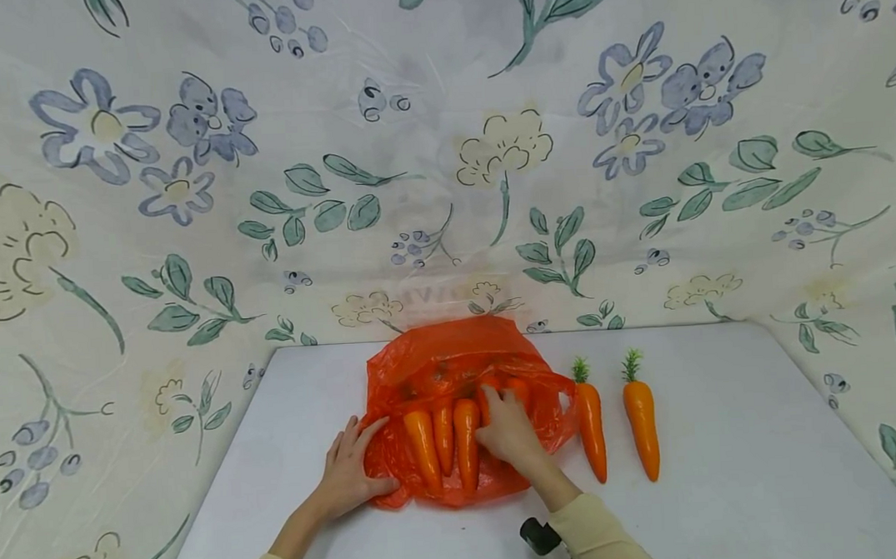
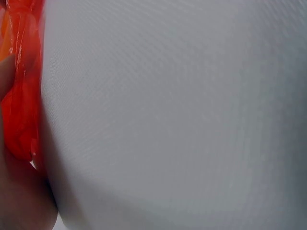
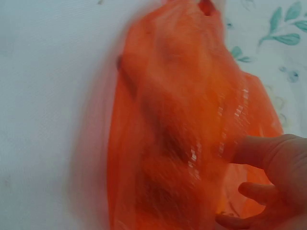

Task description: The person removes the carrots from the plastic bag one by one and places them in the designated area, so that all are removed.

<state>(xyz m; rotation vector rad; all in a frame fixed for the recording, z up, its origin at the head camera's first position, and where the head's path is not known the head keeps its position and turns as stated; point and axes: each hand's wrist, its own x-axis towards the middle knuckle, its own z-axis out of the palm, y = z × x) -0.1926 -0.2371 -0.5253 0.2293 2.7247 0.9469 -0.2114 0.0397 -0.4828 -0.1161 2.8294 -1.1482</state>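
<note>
A translucent red plastic bag (image 1: 443,346) lies on its side on the white table. On its near part, several orange carrots (image 1: 466,445) lie side by side, their tips toward me and their tops under the film. My left hand (image 1: 347,467) rests on the bag's left edge with fingers and thumb spread. My right hand (image 1: 510,427) reaches over the bag and pinches another carrot (image 1: 485,409) between thumb and fingers. In the right wrist view its fingers (image 3: 254,153) meet the crumpled red film (image 3: 168,120). A strip of the bag (image 2: 24,105) shows in the left wrist view.
To the right of the bag lie two carrots with green tops, one (image 1: 591,427) close beside it and one (image 1: 642,429) farther right. A floral cloth (image 1: 444,188) stands behind the white table (image 1: 755,433). A small black device (image 1: 538,536) sits at the right wrist.
</note>
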